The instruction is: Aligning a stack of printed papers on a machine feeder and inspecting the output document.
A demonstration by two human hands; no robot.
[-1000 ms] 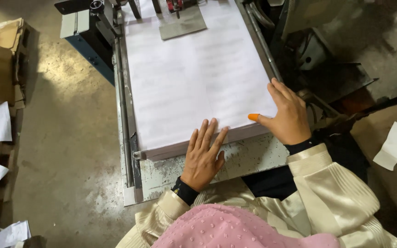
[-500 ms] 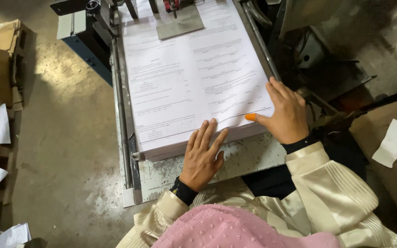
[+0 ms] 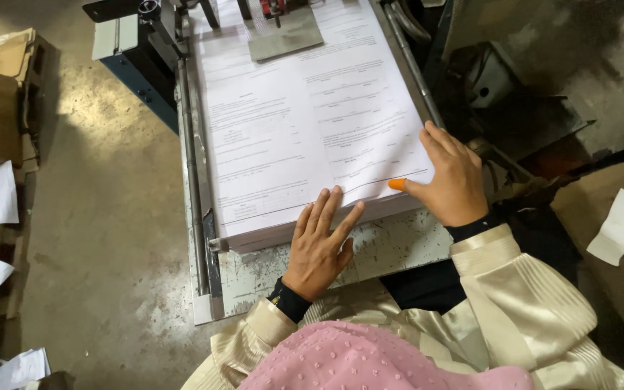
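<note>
Nearest the camera sits a pink dotted head covering [image 3: 370, 357], cream pleated sleeves [image 3: 514, 303] spreading out either side. Just beyond, the left hand [image 3: 319, 242] lies flat, fingers spread, its fingertips pressing the near edge of the paper stack [image 3: 305, 130], its palm over the scuffed machine table [image 3: 399, 249]. At about three o'clock from it, the right hand [image 3: 453, 177] rests on the stack's near right corner, an orange rubber thumb cot [image 3: 396, 184] tucked under the top sheet so the edge lifts in a slight curl. The two hands are apart, neither closed around anything; both are open and pressing on paper.

The stack itself fills the bed of the machine, printed forms uppermost, with a grey metal plate [image 3: 284, 36] lying on its far end at twelve o'clock and a steel side rail [image 3: 195, 180] running along at nine o'clock.

By the look of it, the step in hand is peeling the top sheet free at that corner. Following through calls for the left hand to pin the pile while the thumb slides only one sheet clear.
</note>
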